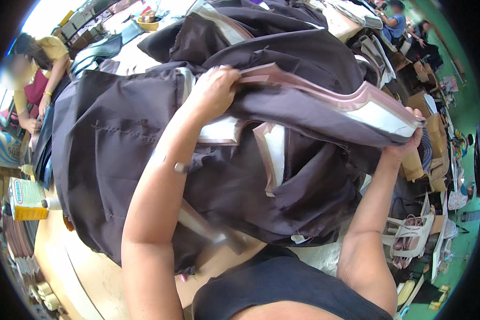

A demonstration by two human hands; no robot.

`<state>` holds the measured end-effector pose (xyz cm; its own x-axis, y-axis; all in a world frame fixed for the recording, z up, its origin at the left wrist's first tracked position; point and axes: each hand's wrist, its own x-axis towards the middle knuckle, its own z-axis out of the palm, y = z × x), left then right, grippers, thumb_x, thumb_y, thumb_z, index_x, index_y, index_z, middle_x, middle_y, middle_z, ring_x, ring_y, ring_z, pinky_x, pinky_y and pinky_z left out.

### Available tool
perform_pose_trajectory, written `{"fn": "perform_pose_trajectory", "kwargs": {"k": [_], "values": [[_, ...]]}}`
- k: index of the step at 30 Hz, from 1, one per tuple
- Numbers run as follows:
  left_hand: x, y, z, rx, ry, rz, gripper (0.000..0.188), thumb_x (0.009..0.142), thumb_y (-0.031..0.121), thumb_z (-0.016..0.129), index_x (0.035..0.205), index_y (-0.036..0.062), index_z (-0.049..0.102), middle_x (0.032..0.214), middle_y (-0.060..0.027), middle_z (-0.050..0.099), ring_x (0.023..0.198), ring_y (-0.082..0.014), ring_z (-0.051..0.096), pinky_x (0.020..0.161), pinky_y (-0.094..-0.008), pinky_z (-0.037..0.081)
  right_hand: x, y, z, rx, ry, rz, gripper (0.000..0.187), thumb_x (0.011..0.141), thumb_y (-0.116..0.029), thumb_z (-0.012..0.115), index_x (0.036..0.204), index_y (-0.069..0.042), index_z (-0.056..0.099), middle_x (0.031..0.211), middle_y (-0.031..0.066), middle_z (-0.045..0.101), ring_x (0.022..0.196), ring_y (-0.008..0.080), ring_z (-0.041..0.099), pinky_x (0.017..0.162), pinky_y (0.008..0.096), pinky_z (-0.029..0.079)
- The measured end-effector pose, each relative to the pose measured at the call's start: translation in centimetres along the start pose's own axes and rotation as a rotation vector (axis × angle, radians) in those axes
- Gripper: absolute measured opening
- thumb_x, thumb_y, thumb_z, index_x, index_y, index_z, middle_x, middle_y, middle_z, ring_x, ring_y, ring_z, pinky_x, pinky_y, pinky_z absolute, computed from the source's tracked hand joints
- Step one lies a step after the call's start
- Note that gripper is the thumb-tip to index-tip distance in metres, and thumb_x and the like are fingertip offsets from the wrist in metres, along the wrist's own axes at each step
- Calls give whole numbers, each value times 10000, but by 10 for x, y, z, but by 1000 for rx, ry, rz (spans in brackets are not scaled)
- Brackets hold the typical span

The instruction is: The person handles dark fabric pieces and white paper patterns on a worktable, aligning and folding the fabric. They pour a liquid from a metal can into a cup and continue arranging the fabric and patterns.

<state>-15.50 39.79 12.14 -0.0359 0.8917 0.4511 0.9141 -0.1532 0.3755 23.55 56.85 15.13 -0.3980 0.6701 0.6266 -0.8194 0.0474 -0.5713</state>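
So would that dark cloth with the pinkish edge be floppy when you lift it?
The dark cloth is probably floppy, since it drapes in soft curves between the left hand and the right hand. The pinkish edging may be a bit stiffer, because it keeps a crisp, curvy outline.

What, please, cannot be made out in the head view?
All in the head view:
Left hand: palm hidden by the hand itself.
Table: mostly hidden by the cloth.
Left arm: upper end cut off by the lower edge.
Far co-worker in blue: hands too small.
Low trim: end blurred.
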Motion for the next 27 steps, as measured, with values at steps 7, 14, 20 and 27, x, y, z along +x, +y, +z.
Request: {"fn": "perform_pose_trajectory", "kwargs": {"k": [7, 14, 20, 27], "values": [[57, 51, -113, 0, 483, -85, 247, 813, 135, 543, 1020, 4, 576, 1008, -173, 592, 947, -318, 561, 816, -373, 453, 13, -25, 24, 67, 48, -33, 386, 860, -229, 493, 1204, -54, 485, 1204, 129, 524, 1133, 287, 482, 970, 469, 358], [-16, -95, -265, -474, 614, -394, 265, 853, 167, 494, 1051, -1, 548, 964, -130, 602, 868, -244, 581, 797, -342, 464, -11, 102, 188, -158, -189, 97, 271, 817, -53, 562, 1088, -50, 551, 1035, 91, 597, 894, 195, 594, 743, 313, 487], [-191, -230, -295, -757, 733, -897, 252, 879, 171, 466, 1065, 20, 543, 941, -64, 609, 792, -165, 592, 764, -313, 478, -93, 175, 298, -846, -1072, -39, 539, 729, -209, 637, 1232, -126, 462, 1289, 161, 412, 1250, 318, 330, 972, 553, 264], [-206, -115, -189, -649, 1037, -909, 567, 896, 296, 501, 1373, 101, 265, 1281, -79, 425, 1018, -183, 466, 911, -374, 362, -58, 148, 181, -2090, -512, 0, 877, 622, -396, 737, 1360, -196, 308, 1268, 205, 403, 1086, 374, 483, 888, 535, 385]]}}
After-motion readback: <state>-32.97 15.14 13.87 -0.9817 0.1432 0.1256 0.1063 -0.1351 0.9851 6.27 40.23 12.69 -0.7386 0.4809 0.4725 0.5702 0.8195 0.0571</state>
